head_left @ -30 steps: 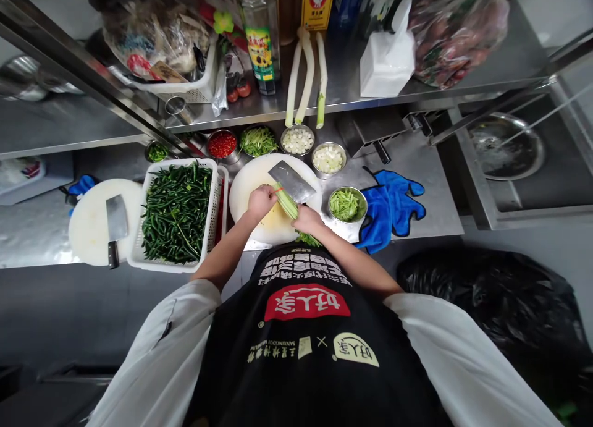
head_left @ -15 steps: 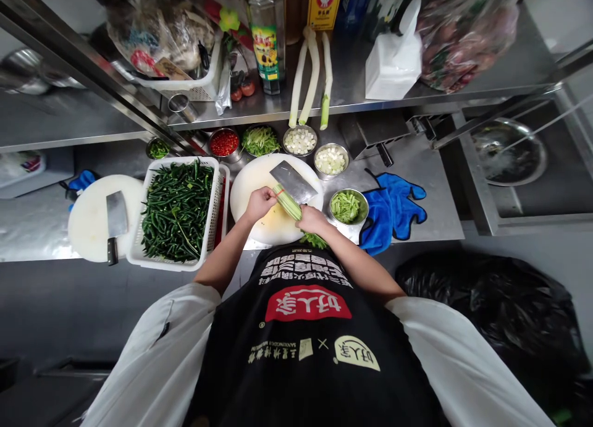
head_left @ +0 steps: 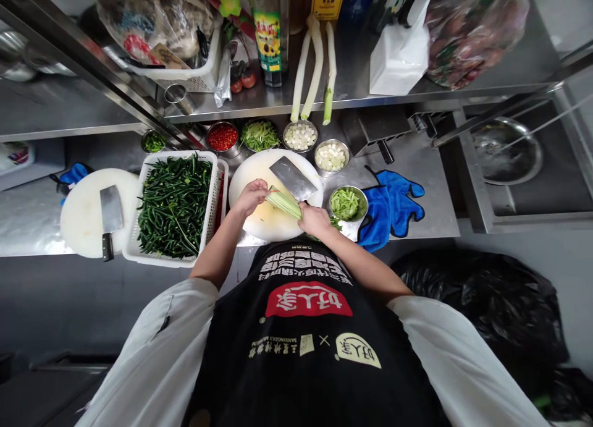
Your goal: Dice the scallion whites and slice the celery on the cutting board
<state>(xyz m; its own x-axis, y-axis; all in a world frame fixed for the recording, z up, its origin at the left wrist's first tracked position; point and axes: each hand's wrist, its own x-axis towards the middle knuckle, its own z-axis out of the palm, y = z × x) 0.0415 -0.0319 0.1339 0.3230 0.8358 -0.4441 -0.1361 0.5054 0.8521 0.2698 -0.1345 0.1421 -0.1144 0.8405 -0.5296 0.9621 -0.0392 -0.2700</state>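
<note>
A bunch of pale green celery stalks (head_left: 284, 204) is held between my hands above the round white cutting board (head_left: 241, 169). My right hand (head_left: 315, 221) is wrapped round the stalks, and leaves hang out beside and below it. At the cut end, my left hand (head_left: 252, 196) pinches with fingers closed, at the red band round the stalks; the band is mostly hidden. Behind the bunch, a cleaver blade (head_left: 293, 177) lies flat on the board. To the right stands a metal bowl of cut celery (head_left: 345, 205).
Left are a white basket (head_left: 131, 246) of green chillies and a second board (head_left: 79, 220) with a cleaver (head_left: 111, 212). Bowls of chopped red chilli (head_left: 222, 136) and white pieces (head_left: 332, 157) line the back. Blue gloves (head_left: 391, 204) lie right; leeks (head_left: 316, 71) overhang the shelf.
My left hand has shifted a little left and up at the cut end. The celery bunch now lies flatter, and the red band shows less. My right hand keeps its grip.
</note>
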